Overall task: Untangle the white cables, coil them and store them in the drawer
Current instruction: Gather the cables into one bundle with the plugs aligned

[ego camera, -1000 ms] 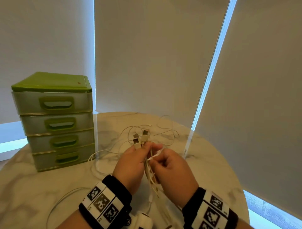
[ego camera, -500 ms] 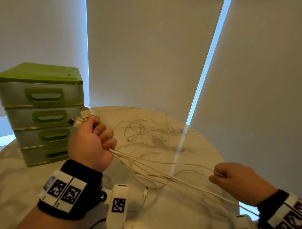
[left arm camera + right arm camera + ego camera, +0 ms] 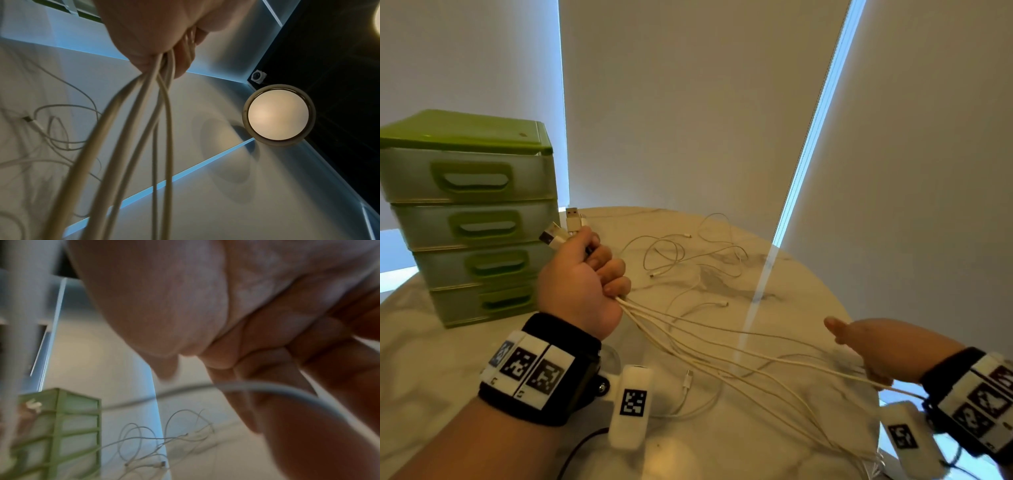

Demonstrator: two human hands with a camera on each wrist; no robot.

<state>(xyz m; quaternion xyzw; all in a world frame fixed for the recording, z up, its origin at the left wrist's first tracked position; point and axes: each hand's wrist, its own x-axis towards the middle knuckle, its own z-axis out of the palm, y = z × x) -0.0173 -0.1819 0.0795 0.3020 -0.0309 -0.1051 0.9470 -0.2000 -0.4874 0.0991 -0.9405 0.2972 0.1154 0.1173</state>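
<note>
My left hand (image 3: 585, 281) grips a bundle of several white cables (image 3: 722, 349), raised in front of the green drawer unit (image 3: 472, 219). Their USB plugs (image 3: 566, 228) stick out above the fist. In the left wrist view the cables (image 3: 144, 129) fan out below the curled fingers. The strands run low over the table to my right hand (image 3: 866, 349) near the right edge. There the thumb points away, and one cable (image 3: 257, 386) lies across the loosely extended fingers (image 3: 277, 369). The unit's drawers are all shut.
More loose white cables (image 3: 681, 257) lie looped on the round marble table (image 3: 448, 359) behind the stretched strands. One plug end (image 3: 688, 377) rests near my left wrist. Blinds close off the back, and the table edge runs under my right wrist.
The hands, together a second ago, have pulled apart: the left went up-left with the plug ends, the right slid out along the cables. The right thumb has since lifted off its pinch.
</note>
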